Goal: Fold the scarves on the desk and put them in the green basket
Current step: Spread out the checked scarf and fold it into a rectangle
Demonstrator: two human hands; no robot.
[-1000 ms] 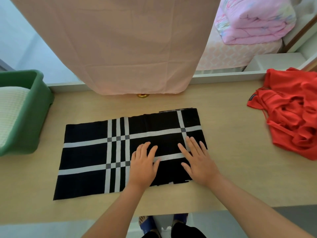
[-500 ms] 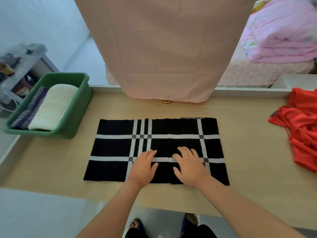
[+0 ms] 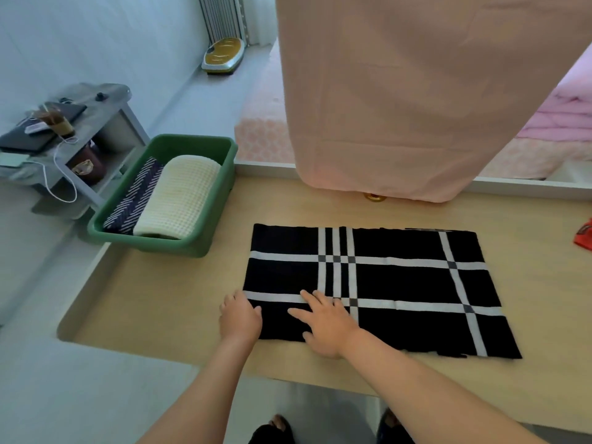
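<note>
Two folded scarves (image 3: 177,197) are kept in the green basket (image 3: 173,243) at the left end of the desk (image 3: 179,302). The plaid scarf (image 3: 384,283), flat mid-desk, is met at its left edge by the left hand (image 3: 240,318) (bent fingers; a pinch cannot be told) and pinned under the flat, spread right hand (image 3: 326,328), which would steady it for folding.

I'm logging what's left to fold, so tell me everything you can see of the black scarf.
The black scarf lies flat on the wooden desk, a rectangle of soft-looking cloth crossed by white stripes, grey where they meet. The right hand rests flat on its near left part; the left hand touches its left edge, grip unclear.
</note>
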